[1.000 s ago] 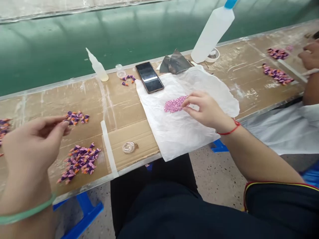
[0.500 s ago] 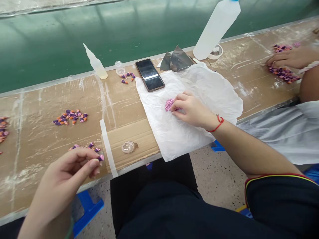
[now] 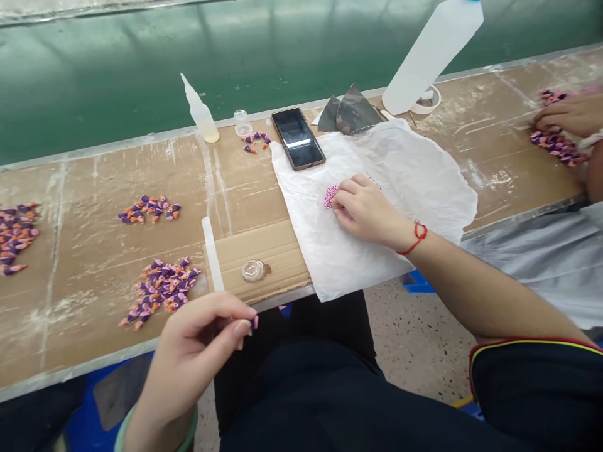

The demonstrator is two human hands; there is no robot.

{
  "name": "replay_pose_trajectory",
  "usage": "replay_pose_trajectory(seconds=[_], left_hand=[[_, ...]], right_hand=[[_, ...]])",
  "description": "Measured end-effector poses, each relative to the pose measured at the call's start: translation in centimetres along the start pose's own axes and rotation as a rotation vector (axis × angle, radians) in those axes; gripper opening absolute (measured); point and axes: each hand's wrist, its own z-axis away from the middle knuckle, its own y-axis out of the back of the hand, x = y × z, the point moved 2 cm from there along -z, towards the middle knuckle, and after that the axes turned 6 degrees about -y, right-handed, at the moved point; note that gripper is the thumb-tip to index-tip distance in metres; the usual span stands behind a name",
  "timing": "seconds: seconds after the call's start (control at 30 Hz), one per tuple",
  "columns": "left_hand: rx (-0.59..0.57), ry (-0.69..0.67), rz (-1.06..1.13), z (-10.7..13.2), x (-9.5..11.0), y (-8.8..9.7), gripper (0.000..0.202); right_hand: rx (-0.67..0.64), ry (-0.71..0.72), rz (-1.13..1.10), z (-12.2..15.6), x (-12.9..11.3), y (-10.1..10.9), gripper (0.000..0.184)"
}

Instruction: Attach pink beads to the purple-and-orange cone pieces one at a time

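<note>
My left hand (image 3: 207, 348) pinches 1 small purple and pink piece (image 3: 255, 321) between thumb and fingertips, just off the table's (image 3: 94, 263) near edge and above my lap. A fingertip grip suits something so tiny, and it leaves the piece's end poking out where I can see it.

My right hand (image 3: 370, 210) rests with fingers curled down at the pink beads (image 3: 330, 197), partly covering them; I can't tell whether it grasps any. The beads lie on a white sheet (image 3: 348, 267), probably so they show up well and don't scatter.

To my left sit 3 piles of purple, pink and orange pieces: 1 near pile (image 3: 164, 289), 1 smaller pile (image 3: 149, 209) beyond it and 1 at the far left (image 3: 16, 235). Perhaps they're kept apart to avoid mixing.

The phone (image 3: 298, 139) overlaps the sheet's corner and may help weigh it down. The dropper bottle (image 3: 203, 119) and large bottle (image 3: 431, 59) stand at the far edge, likely out of my elbows' way. I can read no brand, label or writing on any of them.
</note>
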Motion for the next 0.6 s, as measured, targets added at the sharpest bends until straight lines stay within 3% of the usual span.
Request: replay_pose_trajectory(seconds=[0.2, 0.4, 0.5, 0.6], left_hand=[[-0.085, -0.003, 0.158, -0.6, -0.1, -2.7, 0.011], [-0.082, 0.070, 0.230, -2.2, 0.7, -5.1, 0.013], [-0.087, 0.073, 0.273, -3.3, 1.3, -6.5, 0.013], [-0.077, 0.053, 0.298, -4.2, 1.7, -7.4, 0.013]], right_hand=[[-0.025, -0.072, -0.400, 0.5, -0.4, 1.6, 0.014], [-0.177, -0.054, -0.888, 1.2, -3.6, 4.2, 0.018], [-0.225, 0.059, -0.946, 1.7, -5.8, 5.4, 0.018], [-0.215, 0.189, -0.859, 2.2, -7.6, 6.7, 0.016]])
